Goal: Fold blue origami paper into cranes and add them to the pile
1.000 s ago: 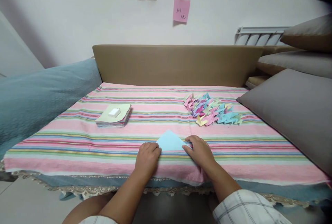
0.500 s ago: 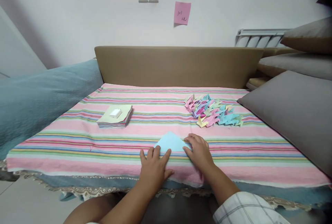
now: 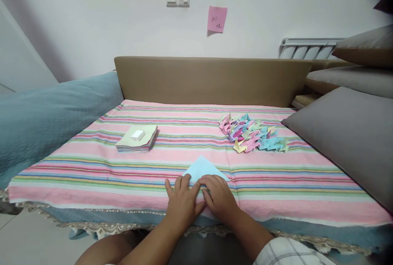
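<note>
Right hand: it had moved from the right corner of the blue paper to the middle of its near edge, and the right hand [image 3: 218, 195] was now close beside the other one. Its fingers were bent together over the edge, with tips at the left index finger; whether they pinched the paper could not be told.
Left hand: the left hand [image 3: 181, 203] stayed almost in the same place as a half second before, open, palm down and fingers spread, with some fingertips on the left part of the paper. It was not closed around anything.
Blue paper: the blue paper [image 3: 201, 167] lay flat on the striped cloth [image 3: 92, 166], in front of the person, as a triangle with its point facing away. Both hands covered part of the near edge.
Paper stack: the paper stack [image 3: 132, 141] lay farther to the left, with a small white block [image 3: 138, 134] on its pale green top sheet.
Folded shapes: the folded paper shapes [image 3: 251, 134], in pink, blue, purple, yellow and green, lay in a group beyond the right hand.
Cushion: a grey cushion [image 3: 346, 125] rested at the right side.
</note>
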Available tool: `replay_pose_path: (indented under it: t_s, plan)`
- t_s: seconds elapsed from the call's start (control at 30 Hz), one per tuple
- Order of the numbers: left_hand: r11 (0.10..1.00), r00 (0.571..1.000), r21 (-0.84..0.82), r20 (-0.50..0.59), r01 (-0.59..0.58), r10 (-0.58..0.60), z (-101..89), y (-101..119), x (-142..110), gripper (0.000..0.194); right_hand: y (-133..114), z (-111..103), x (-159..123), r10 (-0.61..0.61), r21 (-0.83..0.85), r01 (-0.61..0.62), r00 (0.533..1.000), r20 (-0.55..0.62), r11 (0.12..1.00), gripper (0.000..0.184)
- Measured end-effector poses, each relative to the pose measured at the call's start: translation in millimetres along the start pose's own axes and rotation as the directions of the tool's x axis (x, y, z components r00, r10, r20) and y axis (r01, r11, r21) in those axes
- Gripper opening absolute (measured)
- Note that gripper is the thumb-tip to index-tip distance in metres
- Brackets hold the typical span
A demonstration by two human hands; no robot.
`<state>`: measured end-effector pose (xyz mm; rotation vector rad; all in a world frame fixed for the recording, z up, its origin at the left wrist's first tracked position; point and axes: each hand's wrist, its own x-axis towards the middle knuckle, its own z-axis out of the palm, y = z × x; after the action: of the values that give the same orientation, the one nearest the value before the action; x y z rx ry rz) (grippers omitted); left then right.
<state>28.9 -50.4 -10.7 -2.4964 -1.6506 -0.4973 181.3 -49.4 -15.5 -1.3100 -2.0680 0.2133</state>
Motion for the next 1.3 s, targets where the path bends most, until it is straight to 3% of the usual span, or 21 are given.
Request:
replay_pose_path:
  t_s: [0.23, 0.4, 0.57, 0.83, 1.3]
  plan:
    - [0.993, 0.99, -0.057, -0.098, -0.104, 0.098, 13.9, 5.4, -4.5, 0.051, 1.0, 2.8, -3.1, -0.03, 0.015, 0.03, 0.999, -0.03, 0.999, 0.026]
    - [0.982, 0.983, -0.057, -0.05, -0.181, 0.179, 10.4, 2.6, 0.0, 0.045, 4.5, 1.8, -4.5, -0.041, 0.022, 0.042, 0.999, -0.019, 0.999, 0.028]
    - [0.981, 0.983, -0.073, -0.007, -0.181, 0.181, 4.1, 1.0, 2.1, 0.051, 5.9, -3.6, -5.3, -0.051, 0.033, 0.05, 0.999, 0.017, 0.998, 0.029]
    - [0.984, 0.986, -0.055, -0.01, -0.169, 0.169, 5.9, 1.0, 0.2, 0.058, 10.3, -15.4, -7.7, 0.041, -0.073, -0.035, 0.997, 0.071, 0.997, 0.013]
    - [0.984, 0.985, -0.055, -0.022, -0.171, 0.17, 6.1, 0.6, 0.6, 0.06, 23.5, -36.9, -5.0, 0.222, -0.169, -0.209, 0.973, 0.062, 0.963, 0.016]
